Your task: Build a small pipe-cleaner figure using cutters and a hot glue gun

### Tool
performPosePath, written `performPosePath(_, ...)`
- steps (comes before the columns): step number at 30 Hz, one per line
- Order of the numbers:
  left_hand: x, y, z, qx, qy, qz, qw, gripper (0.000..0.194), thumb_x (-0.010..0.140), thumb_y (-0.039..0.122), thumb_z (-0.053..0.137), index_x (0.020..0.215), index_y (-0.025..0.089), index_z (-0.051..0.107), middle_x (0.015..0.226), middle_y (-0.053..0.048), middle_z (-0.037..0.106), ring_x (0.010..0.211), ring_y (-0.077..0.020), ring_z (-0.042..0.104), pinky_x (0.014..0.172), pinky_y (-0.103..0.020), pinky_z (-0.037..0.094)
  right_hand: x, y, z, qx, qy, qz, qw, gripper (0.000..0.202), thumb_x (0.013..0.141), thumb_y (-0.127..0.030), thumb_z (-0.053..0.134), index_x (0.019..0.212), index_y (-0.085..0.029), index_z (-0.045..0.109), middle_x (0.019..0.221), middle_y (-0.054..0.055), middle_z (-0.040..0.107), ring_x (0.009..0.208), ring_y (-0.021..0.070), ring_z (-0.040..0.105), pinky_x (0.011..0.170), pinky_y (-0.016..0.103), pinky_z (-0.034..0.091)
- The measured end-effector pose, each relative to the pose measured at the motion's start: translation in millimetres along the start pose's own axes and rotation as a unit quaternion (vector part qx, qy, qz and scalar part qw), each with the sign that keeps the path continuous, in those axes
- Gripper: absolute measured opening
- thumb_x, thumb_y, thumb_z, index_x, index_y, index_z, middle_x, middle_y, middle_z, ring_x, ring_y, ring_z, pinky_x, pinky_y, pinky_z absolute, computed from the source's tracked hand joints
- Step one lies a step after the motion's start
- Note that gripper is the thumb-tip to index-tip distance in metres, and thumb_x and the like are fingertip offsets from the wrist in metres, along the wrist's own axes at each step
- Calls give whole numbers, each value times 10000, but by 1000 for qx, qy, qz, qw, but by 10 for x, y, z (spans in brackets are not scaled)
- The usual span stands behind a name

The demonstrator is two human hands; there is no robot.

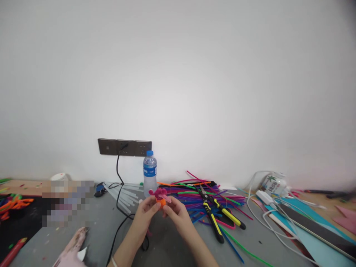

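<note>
Pinched pink flower (pixel 159 193) btwn L hand (pixel 146 211) & R hand (pixel 178 215), w/ thumb & fingertips of each closed on or near its orange part, just under petals. Held it up at fingertips of both hands, above grey table (pixel 91 215). Couldn't tell exact grip of rear fingers. Saw clear water bottle (pixel 150 183) w/ blue cap & label, upright just beyond L hand. Noted dark wall sockets (pixel 125 147) farther back & left of L hand, w/ black cord (pixel 117 168) plugged in & running down past its outer side. Spotted translucent sticks (pixel 121 196) fanned out beyond & left of L hand. Saw pink object (pixel 71 254) w/ brown-stained tip left of L wrist, partly cut off; couldn't ID it. Found orange strands (pixel 16 204) well off to L hand's left. Had big pile of multicol. pipe cleaners (pixel 191 202) just beyond & right of R hand. Saw yellow/black pliers (pixel 213 221) atop pile, right of R hand, w/ handles apart. Noted white adapter (pixel 265 198), cables & dark flat device (pixel 314 230) well right of R hand, nr. blue sheets (pixel 308 241).
</note>
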State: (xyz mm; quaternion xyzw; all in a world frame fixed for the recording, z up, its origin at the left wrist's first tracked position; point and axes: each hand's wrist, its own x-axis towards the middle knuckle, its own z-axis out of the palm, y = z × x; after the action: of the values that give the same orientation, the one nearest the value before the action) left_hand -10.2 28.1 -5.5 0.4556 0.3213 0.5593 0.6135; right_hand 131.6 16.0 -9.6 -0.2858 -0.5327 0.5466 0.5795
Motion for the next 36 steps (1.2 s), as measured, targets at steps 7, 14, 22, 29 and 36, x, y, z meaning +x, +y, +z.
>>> performPosePath(7, 21, -75, -11, 20, -2, 17, 1000, 319, 621, 434, 833, 777, 172, 742, 755, -45, 742, 721, -194, 644, 658, -268, 516, 10, 70, 8, 15, 20, -8, 1000, 314, 737, -450, 760, 883, -184, 681, 734, -4, 601, 593, 104, 491, 542, 205, 444)
performPosePath(14, -50, 197, -13, 200, 9, 18, 980, 379, 716, 451, 723, 993, 193, 714, 847, -60, 745, 760, -224, 654, 612, -271, 499, 23, -7, -35, 10, 87, 0, 996, 441, 667, -536, 774, 931, -189, 711, 644, -3, 605, 541, 121, 496, 513, 234, 453)
performPosePath(22, -121, 312, -128, 545, -136, 10, 827, 97, 710, 227, 670, 787, 208, 614, 646, 50, 547, 625, -154, 517, 577, -234, 320, 8, -128, -164, -32, 187, 39, 981, 513, 622, -564, 789, 928, -163, 694, 563, 8, 590, 503, 151, 494, 399, 229, 338)
performPosePath(29, -88, 252, -323, 633, -93, -38, 768, 219, 659, 91, 640, 838, 209, 592, 892, -20, 591, 853, -207, 574, 722, -257, 377, 30, -121, -175, -31, 196, 19, 980, 458, 635, -562, 784, 824, -162, 666, 559, -10, 557, 501, 127, 456, 477, 253, 378)
performPosePath(36, -42, 225, -385, 647, -27, -54, 760, 228, 661, 13, 611, 768, 203, 547, 816, -17, 619, 776, -195, 596, 676, -243, 362, 19, -111, -197, -27, 218, 18, 975, 445, 659, -549, 771, 881, -178, 665, 557, -21, 550, 507, 140, 466, 486, 267, 377)
